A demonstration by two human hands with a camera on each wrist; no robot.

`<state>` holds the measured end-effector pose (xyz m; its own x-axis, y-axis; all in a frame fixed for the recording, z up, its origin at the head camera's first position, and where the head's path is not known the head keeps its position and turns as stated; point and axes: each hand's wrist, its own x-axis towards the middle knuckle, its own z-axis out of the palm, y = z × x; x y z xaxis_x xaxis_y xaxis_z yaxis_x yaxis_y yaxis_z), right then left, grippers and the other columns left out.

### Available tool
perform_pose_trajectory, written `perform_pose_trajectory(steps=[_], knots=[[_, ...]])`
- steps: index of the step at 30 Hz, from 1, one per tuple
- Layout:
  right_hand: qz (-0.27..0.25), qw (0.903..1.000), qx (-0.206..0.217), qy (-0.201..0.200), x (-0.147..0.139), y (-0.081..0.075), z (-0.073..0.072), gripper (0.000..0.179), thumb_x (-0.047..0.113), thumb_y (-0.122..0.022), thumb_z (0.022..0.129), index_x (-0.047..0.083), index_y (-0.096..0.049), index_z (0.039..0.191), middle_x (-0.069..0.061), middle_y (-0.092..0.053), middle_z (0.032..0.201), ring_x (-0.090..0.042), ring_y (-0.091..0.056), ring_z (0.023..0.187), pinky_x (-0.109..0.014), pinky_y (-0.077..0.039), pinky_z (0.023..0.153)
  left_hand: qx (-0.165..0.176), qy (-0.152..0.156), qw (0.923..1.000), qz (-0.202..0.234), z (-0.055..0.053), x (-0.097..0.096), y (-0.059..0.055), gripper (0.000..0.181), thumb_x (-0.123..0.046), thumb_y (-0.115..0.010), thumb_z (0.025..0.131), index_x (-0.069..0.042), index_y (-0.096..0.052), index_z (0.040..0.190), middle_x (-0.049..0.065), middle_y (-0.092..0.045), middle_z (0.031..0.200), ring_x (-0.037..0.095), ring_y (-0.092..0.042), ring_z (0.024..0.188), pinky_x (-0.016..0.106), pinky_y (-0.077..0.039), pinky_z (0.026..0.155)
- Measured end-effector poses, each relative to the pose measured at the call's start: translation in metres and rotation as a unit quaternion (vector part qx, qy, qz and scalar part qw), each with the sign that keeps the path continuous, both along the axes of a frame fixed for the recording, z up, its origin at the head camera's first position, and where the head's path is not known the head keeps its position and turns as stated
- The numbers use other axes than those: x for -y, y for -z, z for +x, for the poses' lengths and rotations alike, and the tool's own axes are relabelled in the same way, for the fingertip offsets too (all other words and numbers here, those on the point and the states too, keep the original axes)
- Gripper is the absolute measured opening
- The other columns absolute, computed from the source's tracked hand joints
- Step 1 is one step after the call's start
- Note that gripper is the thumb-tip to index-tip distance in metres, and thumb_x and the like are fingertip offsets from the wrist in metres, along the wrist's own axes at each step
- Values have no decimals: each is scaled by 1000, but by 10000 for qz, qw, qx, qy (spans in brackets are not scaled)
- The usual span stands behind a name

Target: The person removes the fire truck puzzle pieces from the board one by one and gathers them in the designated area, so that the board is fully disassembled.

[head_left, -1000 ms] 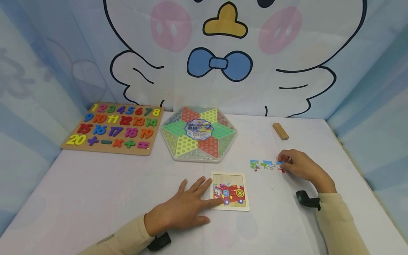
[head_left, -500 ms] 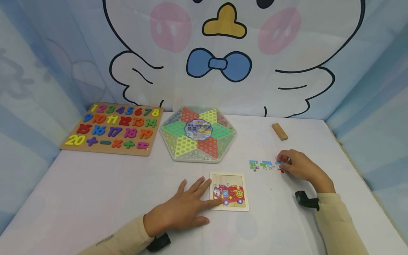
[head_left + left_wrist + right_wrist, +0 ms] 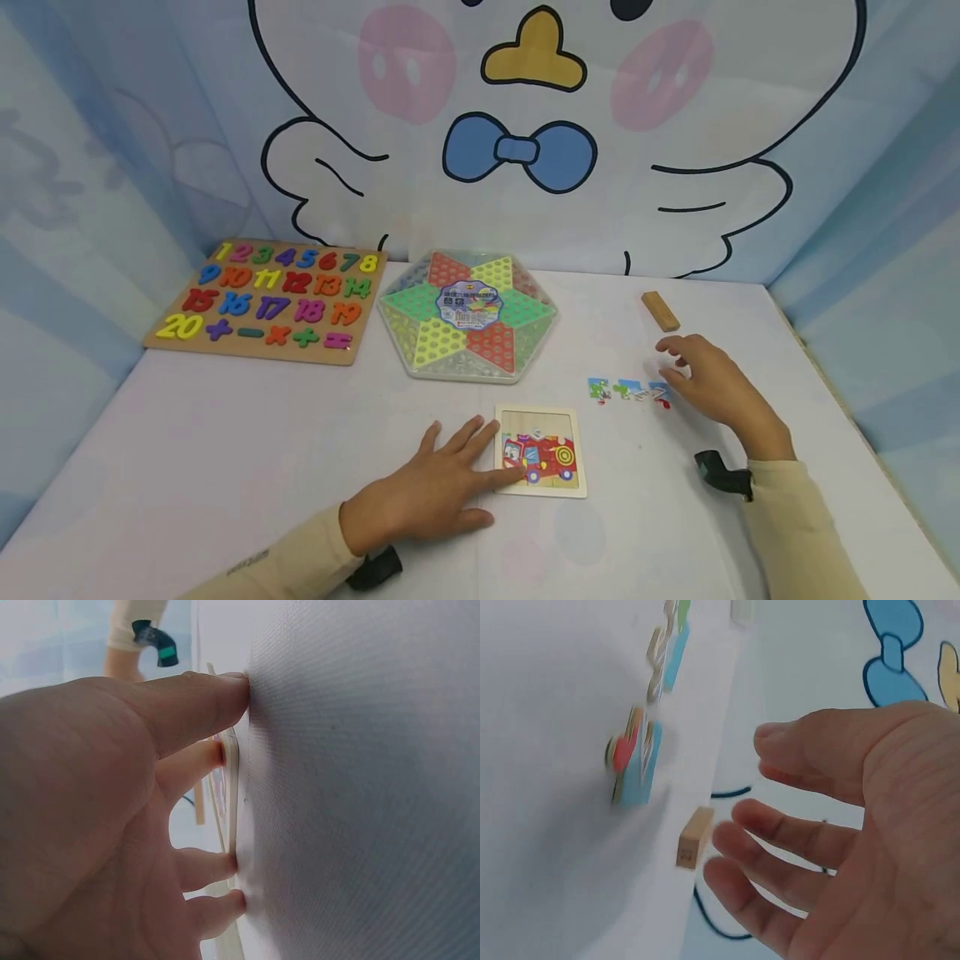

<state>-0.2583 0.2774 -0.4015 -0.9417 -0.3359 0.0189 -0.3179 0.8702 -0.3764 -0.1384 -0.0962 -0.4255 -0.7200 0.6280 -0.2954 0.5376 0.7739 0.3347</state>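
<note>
My left hand [image 3: 431, 492] lies with fingers spread at the left side of a small framed jigsaw puzzle [image 3: 540, 417]; its index finger rests on the frame. A red fire truck picture [image 3: 551, 458] fills the lower part of the frame, with bare wood above it. In the left wrist view the thumb and fingertips touch the table and the frame's edge. Right of the frame, loose puzzle pieces lie in a row: a left piece [image 3: 599, 388], a middle piece [image 3: 632, 387] and a right piece [image 3: 637, 765]. My right hand [image 3: 712, 383] hovers beside the right piece, fingers relaxed, holding nothing.
A wooden block [image 3: 660, 311] lies beyond my right hand. A hexagonal Chinese checkers set [image 3: 468, 350] sits at the back middle, and a wooden number board [image 3: 247, 348] at the back left. A printed curtain [image 3: 525, 225] hangs behind the table.
My right hand has let go of the right puzzle piece and lifted slightly away, its fingers opening. The piece stays in the row. My left hand keeps its place on the frame.
</note>
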Motion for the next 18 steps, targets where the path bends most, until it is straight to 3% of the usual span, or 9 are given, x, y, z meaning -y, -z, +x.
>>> perform_pose_trajectory(steps=[3,6,11,15,18], knots=[[126,9989,-393,-210,18,-2,6,44,5,-67,95,-5,-55,136,-31,-52,138,-51,-49,125,-67,-40,101,-4,11,10000,7,0,0,0,60,-47,-66,98,-46,-43,153,9,-20,169,31,-13,156,71,-17,115],[331,9941,-881,-532,45,-4,17,51,3,-72,92,-1,-55,139,-29,-50,143,-50,-42,133,-69,-36,104,-32,35,10000,7,0,1,0,60,-47,-65,98,-46,-43,154,9,-20,169,31,-13,156,71,-18,115],[967,9756,-1406,-1383,100,-1,42,59,13,-79,89,10,-57,144,-22,-47,150,-45,-36,141,-66,-40,103,-167,82,9998,-53,-1,1,1,60,-48,-64,98,-46,-43,154,10,-21,169,32,-14,156,71,-20,114],[1289,9539,-1629,-2167,131,7,58,56,16,-81,86,12,-61,138,-19,-54,140,-40,-48,131,-55,-50,97,-226,113,9996,-112,-1,1,0,59,-49,-64,98,-46,-42,154,9,-22,169,32,-15,156,71,-21,113],[1041,9538,-1310,-2495,143,13,65,45,13,-80,87,9,-67,129,-14,-61,126,-31,-56,115,-44,-54,89,-246,138,9995,-140,-1,1,0,59,-49,-63,99,-47,-42,154,9,-21,169,31,-14,156,71,-22,113]])
